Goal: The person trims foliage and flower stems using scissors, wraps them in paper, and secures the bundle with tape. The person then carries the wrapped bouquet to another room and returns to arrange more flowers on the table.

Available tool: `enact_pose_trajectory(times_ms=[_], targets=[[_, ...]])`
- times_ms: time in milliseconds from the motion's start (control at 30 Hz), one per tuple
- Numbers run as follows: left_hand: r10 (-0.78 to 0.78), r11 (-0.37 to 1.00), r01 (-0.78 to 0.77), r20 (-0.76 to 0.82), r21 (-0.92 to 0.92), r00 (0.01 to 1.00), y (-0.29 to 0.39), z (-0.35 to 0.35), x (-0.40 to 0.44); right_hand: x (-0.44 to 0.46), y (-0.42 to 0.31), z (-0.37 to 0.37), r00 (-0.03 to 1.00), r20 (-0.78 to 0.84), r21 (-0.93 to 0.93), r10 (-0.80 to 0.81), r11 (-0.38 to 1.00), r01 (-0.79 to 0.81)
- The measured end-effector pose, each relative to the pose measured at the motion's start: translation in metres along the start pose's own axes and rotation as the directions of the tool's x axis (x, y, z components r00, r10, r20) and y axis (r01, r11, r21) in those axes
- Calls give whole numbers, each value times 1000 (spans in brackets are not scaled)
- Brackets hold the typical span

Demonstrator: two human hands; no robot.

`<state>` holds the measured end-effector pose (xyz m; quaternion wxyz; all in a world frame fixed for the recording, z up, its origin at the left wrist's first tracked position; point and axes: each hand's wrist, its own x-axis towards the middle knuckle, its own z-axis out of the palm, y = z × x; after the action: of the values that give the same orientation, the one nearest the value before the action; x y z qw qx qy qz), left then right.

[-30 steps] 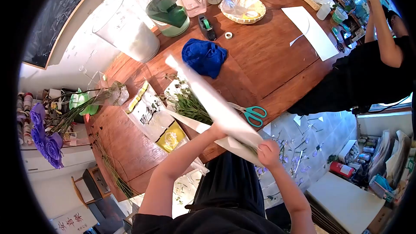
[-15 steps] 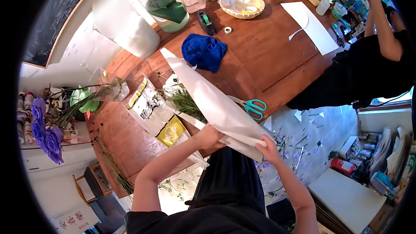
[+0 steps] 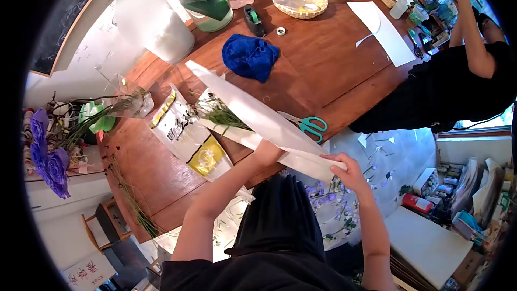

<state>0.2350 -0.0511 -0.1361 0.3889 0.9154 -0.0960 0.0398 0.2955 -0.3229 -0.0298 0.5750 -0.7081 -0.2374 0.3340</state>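
Note:
A long sheet of white wrapping paper [image 3: 253, 110] lies folded slantwise at the table's near edge, partly around some green stems [image 3: 226, 116]. My left hand [image 3: 267, 152] presses closed on the paper's near fold, its fingertips partly hidden. At the paper's right end, my right hand [image 3: 347, 171] pinches the edge between thumb and fingers. Teal-handled scissors [image 3: 312, 127] lie just beyond the paper, their blades partly covered by it. Left of the stems is a clear and yellow printed plastic bag [image 3: 186, 134].
A blue cloth [image 3: 250, 56], a tape dispenser [image 3: 254, 20], a tape roll [image 3: 280, 31] and a woven basket [image 3: 299, 1] sit farther back on the wooden table [image 3: 318, 64]. Cut white paper [image 3: 381, 33] lies near another person [image 3: 431, 83] in black. Purple flowers [image 3: 51, 153] overhang at left.
The paper has become narrower and flatter, its right end drawn out to the right. My right hand has moved right and slightly up; my left hand has shifted slightly right and up.

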Motion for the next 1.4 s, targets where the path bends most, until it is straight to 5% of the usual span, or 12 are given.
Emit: enact_pose_trajectory(times_ms=[100, 200, 500, 600, 633, 667, 700, 733, 900, 967, 1267, 1400], targets=[[-94, 995, 92, -40, -35, 995, -12, 16, -6, -13, -11, 5, 943, 243, -422, -229, 850, 315], [-98, 995, 98, -21, -28, 995, -13, 12, -27, -38, 23, 54, 908, 388, -404, -160, 856, 323], [-87, 995, 87, 4, 52, 996, -1, -14, -84, -39, 100, 93, 917, 382, -758, -120, 527, 385], [-337, 915, 308, 70, 262, 939, 23, -20, -129, -39, 109, 93, 917, 366, -754, -159, 528, 392], [-344, 891, 369, -137, 263, 929, 37, -15, -138, -37, 111, 91, 917, 360, -747, -174, 534, 395], [-337, 868, 429, -338, 250, 879, 56, -2, -148, -34, 112, 90, 916, 356, -741, -186, 542, 398], [-683, 687, 557, -154, -466, 714, 37, 50, -173, -33, 110, 90, 908, 383, -756, -170, 508, 414], [-854, 92, 466, 171, -880, 492, 69, 40, -141, -31, 107, 89, 898, 411, -769, -153, 470, 432], [-992, -58, 474, 106, -879, 75, 65, 80, -98, -2, 77, 78, 964, 261, -735, -48, 638, 231], [-989, -99, 385, 135, -917, 68, 65, 86, -100, 14, 73, 77, 972, -83, -829, -221, 557, 56], [-995, -103, -65, 103, -993, 1, 83, 125, -76, 36, 73, 82, 996, 15, -931, -83, 362, 45], [-918, -203, -19, 184, -979, 353, 82, 135, -65, 51, 79, 65, 997, -25, -835, -72, 550, 19]])
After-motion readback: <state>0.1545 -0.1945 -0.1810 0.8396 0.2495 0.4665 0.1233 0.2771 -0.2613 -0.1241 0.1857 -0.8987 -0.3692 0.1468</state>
